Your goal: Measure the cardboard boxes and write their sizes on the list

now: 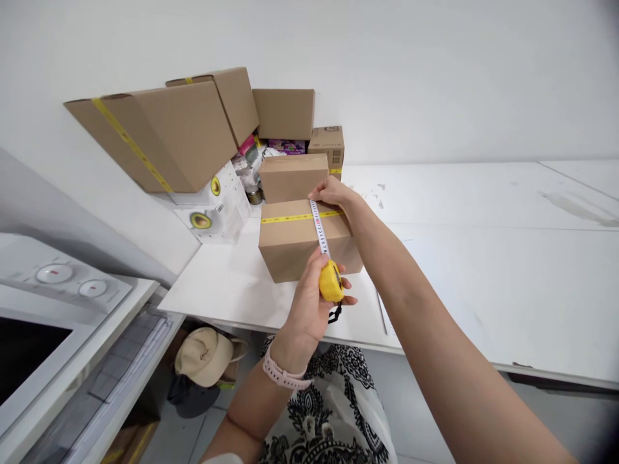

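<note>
My left hand (314, 290) is closed around a yellow tape measure (331, 281), in front of a cardboard box (290, 250) with yellow tape across its top. A stretch of white blade (319, 229) runs out of the case and over the top of this box. At the box's far top edge, my right hand (329, 191) pinches the end of the blade. A black wrist strap (334, 314) hangs from the case. Directly behind the measured box stands a smaller cardboard box (293, 179). The fingertips of my right hand partly hide the blade's end.
Larger cardboard boxes (188, 138) are stacked at the left on white cartons (217, 219) with avocado pictures. More boxes (284, 114) stand by the wall. The white table (483, 277) stretches right. A microwave (53, 322) is at lower left; a beige cap (203, 356) hangs below the table.
</note>
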A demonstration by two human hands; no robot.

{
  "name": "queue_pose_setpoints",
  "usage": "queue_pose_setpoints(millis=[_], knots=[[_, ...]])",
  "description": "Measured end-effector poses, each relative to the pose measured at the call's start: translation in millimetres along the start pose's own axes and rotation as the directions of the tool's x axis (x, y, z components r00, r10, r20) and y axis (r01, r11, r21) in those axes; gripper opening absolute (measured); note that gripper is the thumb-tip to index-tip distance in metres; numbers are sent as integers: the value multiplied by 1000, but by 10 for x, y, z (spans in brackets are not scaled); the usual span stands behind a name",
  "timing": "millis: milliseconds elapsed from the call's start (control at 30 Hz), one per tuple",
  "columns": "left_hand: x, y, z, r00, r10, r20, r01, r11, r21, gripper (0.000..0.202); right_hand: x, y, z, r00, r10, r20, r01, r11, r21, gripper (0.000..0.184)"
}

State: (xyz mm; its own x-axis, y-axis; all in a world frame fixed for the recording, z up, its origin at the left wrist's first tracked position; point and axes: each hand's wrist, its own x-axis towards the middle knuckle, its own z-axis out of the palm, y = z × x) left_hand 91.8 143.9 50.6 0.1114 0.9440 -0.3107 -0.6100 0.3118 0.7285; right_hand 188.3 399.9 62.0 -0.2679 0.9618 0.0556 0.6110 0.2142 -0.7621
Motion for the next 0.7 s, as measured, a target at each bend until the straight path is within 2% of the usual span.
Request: queue_pose_setpoints(millis=[200,333,400,500,567,633,700], knots=[[176,50,-8,998,14,-58,-15,1000,-12,32,9,61,62,996,-89,-22,88,996,-8,9],[201,103,-54,999,27,-43,-27,999,19,31,-18,-6,-4,982,-152,-109,172,962,210,12],[148,141,-149,997,74,16,-75,994,83,34,-184,-107,-134,961,-209,-183,260,907,332,11],[16,201,-398,983,135,123,-162,955,249,44,-743,-250,-345,922,-289,-258,377,822,427,14],[-77,224,-591,974,169,151,-215,899,381,62,-1254,-264,-362,907,-325,-269,417,790,451,22],[-156,220,-756,966,185,180,-252,829,499,84,-1755,-196,-202,910,-314,-270,409,785,465,24],[-213,182,-866,955,181,233,-287,750,596,98,-2159,-81,118,924,-283,-256,375,799,471,19]])
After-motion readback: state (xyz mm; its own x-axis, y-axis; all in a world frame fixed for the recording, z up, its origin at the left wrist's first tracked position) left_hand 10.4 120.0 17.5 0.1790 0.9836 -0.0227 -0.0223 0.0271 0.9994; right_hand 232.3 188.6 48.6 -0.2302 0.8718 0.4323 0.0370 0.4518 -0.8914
